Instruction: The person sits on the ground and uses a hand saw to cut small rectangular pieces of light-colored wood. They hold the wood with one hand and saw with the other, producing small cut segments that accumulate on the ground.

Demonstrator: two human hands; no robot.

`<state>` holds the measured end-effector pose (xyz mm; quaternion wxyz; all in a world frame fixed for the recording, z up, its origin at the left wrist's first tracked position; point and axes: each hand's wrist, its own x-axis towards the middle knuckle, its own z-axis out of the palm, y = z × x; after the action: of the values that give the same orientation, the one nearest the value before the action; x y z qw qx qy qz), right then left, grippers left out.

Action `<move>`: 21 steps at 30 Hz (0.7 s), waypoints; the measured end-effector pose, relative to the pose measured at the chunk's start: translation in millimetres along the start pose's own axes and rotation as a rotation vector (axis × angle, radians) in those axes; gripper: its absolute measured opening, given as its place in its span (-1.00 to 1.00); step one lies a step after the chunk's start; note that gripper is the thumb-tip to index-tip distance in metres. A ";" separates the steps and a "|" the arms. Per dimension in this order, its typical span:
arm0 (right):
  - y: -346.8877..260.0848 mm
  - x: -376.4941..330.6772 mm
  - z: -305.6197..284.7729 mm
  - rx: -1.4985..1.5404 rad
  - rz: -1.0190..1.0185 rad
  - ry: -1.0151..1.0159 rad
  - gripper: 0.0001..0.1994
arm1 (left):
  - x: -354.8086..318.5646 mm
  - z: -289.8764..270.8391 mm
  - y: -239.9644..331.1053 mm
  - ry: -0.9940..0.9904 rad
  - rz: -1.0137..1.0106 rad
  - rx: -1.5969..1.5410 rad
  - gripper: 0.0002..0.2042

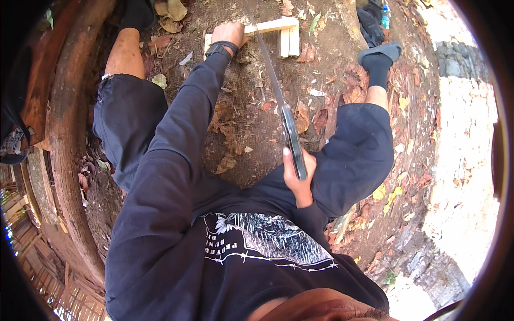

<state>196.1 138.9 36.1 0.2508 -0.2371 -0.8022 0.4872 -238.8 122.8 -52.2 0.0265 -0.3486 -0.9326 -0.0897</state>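
Left hand point(228, 33) is closed around the left part of a pale squared wooden strip point(274, 24) at the far side, its right end over short wood pieces point(289, 44); the right hand point(292, 172) grips the black handle point(292, 134) of what looks like a long handsaw point(277, 92) crossing it. The strip is probably light and stiff, steadiest held near its left end; the thin blade may flex.

Partly legible white lettering point(229, 242) stands on the front of the black shirt point(235, 283).
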 end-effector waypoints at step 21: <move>-2.0 96.3 55.6 0.059 -0.036 -0.022 -0.83 | 0.8 -3.0 1.1 0.026 -0.002 -0.013 -0.70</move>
<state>87.3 161.4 32.3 0.2576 -0.2098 -0.7944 0.5085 -238.7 123.6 -48.9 0.0361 -0.3468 -0.9319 -0.1002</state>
